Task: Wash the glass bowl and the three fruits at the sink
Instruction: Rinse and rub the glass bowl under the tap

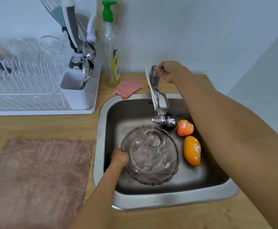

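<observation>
In the sink [102, 129], the left hand [119, 158] grips the bowl's [151, 156] left rim under the running tap [158, 103], the right hand [169, 71] closed on its handle, three fruits [192, 150] right of the bowl.

Pale wall [201, 30], wooden countertop [44, 126]

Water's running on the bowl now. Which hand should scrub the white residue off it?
Probably right. The left hand already grips the glass bowl by its rim under the stream, while the right hand rests only on the tap handle.
</observation>
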